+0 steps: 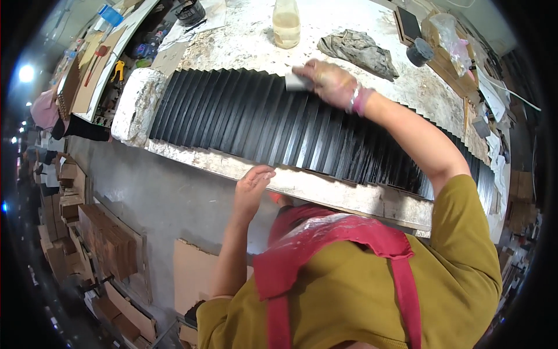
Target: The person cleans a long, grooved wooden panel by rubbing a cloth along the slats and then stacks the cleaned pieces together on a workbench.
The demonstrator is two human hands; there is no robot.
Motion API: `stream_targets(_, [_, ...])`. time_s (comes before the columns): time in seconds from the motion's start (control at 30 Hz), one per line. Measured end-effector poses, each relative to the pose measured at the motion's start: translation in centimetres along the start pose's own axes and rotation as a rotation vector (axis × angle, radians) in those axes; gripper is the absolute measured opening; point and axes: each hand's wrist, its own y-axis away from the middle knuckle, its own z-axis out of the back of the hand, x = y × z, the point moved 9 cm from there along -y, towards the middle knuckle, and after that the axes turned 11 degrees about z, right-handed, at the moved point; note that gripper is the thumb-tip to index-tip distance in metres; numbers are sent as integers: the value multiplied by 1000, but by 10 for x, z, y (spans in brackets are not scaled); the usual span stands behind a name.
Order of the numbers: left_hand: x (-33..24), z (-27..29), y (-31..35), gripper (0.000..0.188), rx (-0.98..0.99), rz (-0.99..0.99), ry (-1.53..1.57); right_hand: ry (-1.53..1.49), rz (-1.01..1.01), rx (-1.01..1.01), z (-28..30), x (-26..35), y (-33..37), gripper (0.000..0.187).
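A long row of black strips (pixel 232 116), laid side by side with a zigzag outline, runs across the worktable (pixel 226 52). Over its far edge my right hand (pixel 332 81) is closed around a pale, blocky pad (pixel 297 82), slightly blurred. The pad's underside is hidden, so its exact kind does not show. My left hand (pixel 254 181) is at the table's near edge, its fingers loosely bent close to the strips' near ends. Nothing shows in that hand. The strips are glossier toward the middle and right; my right arm covers some of them.
Beyond the strips stand a bottle of cloudy liquid (pixel 286 26) and a crumpled grey rag (pixel 358 51). A dark round container (pixel 419 52) is at the right, a black-stained pot (pixel 189 11) at the far left. A white block (pixel 138 107) abuts the row's left end. Another person (pixel 55 113) is at left.
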Motion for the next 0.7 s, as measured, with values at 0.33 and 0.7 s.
stream_targets(0.33, [4, 3, -1, 15, -213, 12, 34, -85, 69, -6, -3, 44, -7, 39])
stream_targets(0.7, [7, -4, -3, 11, -192, 83, 171, 2, -97, 53, 13, 1, 9, 32])
